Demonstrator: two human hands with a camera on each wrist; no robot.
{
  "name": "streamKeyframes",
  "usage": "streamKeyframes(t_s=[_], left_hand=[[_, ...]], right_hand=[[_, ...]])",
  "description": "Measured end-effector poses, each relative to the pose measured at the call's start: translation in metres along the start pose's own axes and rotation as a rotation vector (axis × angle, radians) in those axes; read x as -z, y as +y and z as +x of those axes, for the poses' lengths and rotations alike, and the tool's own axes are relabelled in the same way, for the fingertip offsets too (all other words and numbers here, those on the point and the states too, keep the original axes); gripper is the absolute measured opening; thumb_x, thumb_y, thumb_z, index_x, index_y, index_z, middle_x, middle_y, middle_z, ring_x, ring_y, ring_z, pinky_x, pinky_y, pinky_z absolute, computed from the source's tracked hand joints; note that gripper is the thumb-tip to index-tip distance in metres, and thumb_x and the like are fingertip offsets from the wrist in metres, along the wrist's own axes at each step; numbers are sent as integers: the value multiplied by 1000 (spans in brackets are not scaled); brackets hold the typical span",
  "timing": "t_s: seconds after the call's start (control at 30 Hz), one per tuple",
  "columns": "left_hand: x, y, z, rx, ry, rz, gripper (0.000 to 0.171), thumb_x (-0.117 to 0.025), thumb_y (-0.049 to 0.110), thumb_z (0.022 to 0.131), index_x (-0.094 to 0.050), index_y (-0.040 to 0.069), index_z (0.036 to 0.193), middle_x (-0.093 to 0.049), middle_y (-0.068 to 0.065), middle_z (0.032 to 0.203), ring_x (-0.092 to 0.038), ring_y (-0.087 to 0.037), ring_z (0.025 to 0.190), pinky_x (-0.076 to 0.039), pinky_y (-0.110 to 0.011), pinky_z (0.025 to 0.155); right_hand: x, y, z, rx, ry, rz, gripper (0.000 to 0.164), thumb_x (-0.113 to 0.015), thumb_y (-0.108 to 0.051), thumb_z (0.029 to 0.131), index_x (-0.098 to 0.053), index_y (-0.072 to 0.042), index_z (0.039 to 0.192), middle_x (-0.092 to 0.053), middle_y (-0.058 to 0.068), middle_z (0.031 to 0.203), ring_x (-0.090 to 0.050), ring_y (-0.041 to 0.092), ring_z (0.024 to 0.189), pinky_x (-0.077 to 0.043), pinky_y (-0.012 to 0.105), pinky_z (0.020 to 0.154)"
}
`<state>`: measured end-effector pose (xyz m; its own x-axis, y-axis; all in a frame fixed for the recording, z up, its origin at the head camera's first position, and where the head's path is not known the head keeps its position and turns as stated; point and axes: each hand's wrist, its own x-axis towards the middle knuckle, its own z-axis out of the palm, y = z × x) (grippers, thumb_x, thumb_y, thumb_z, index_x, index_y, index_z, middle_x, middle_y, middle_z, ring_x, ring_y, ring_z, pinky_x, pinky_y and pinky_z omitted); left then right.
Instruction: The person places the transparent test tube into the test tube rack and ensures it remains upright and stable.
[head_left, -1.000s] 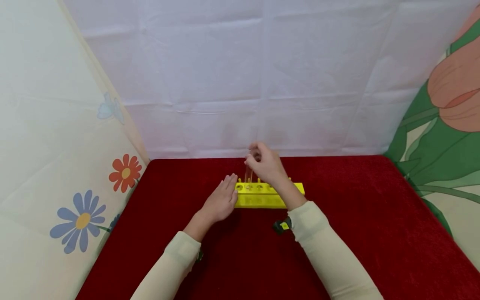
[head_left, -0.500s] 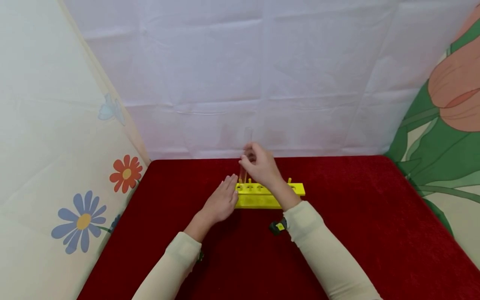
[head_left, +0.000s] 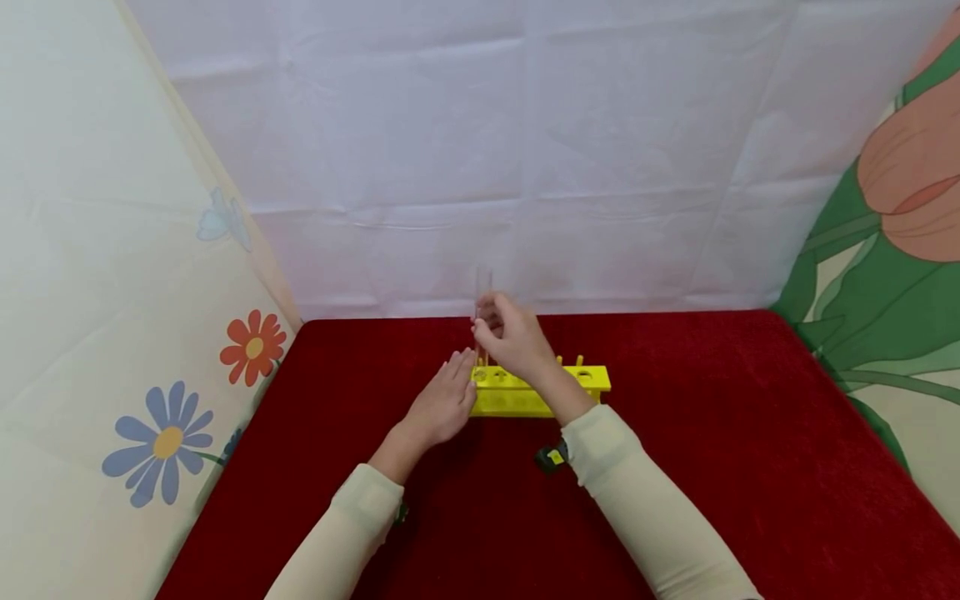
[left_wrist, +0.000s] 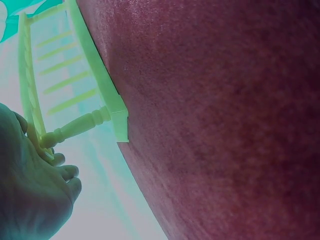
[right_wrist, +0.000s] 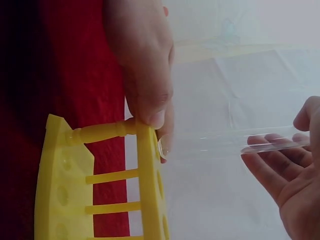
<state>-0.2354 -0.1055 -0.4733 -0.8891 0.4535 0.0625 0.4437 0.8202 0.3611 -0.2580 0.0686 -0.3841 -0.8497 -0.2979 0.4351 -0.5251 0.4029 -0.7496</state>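
A yellow test tube rack with a row of holes stands on the red cloth. My right hand pinches a clear glass test tube between thumb and fingers, holding it upright. In the right wrist view the rounded lower end of the test tube is right at the end hole of the rack, beside the left thumb. My left hand rests against the rack's left end with its fingers straight and together. The left wrist view has the rack's end post close to the left fingers.
Red cloth covers the table. A white sheet hangs behind it, and flowered sheets hang at both sides. A small black device with a yellow patch shows beside the right cuff.
My right hand has moved left along the rack with the test tube, from over the second hole to the leftmost one. The left hand has stayed at the rack's end.
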Motion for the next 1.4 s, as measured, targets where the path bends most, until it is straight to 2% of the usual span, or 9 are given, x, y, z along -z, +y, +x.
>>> streamKeyframes(t_s=[0.3, 0.73, 1.03, 1.4], left_hand=[[2, 2, 0, 12, -11, -2, 58, -26, 29, 111, -13, 5, 163, -19, -14, 168, -14, -32, 156, -14, -44, 127], [0, 1, 1, 15, -3, -8, 57, -27, 27, 112, -13, 5, 163, -17, -12, 169, -13, -32, 156, -11, -41, 127], [0, 1, 2, 6, 3, -16, 58, -28, 26, 111, -13, 5, 163, -17, -11, 169, -13, -32, 156, -12, -42, 127], [1, 2, -1, 6, 7, -27, 57, -30, 25, 111, -16, 4, 162, -19, -14, 168, -14, -32, 156, -14, -44, 127]], right_hand=[[-3, 4, -1, 32, -2, 6, 26, -62, -12, 97, -59, -2, 121, -71, 13, 106, -69, 21, 91, -61, 37, 82], [-6, 6, -3, -25, -12, -22, 27, -62, -17, 99, -57, -7, 124, -69, 8, 109, -66, 20, 94, -60, 37, 88], [-9, 9, -6, -16, -14, -18, 31, -63, -15, 99, -57, 0, 126, -70, 10, 106, -68, 21, 95, -60, 38, 84], [-16, 14, -9, -24, -27, -1, 28, -62, -11, 99, -57, 0, 124, -70, 16, 108, -69, 25, 96, -60, 39, 85]])
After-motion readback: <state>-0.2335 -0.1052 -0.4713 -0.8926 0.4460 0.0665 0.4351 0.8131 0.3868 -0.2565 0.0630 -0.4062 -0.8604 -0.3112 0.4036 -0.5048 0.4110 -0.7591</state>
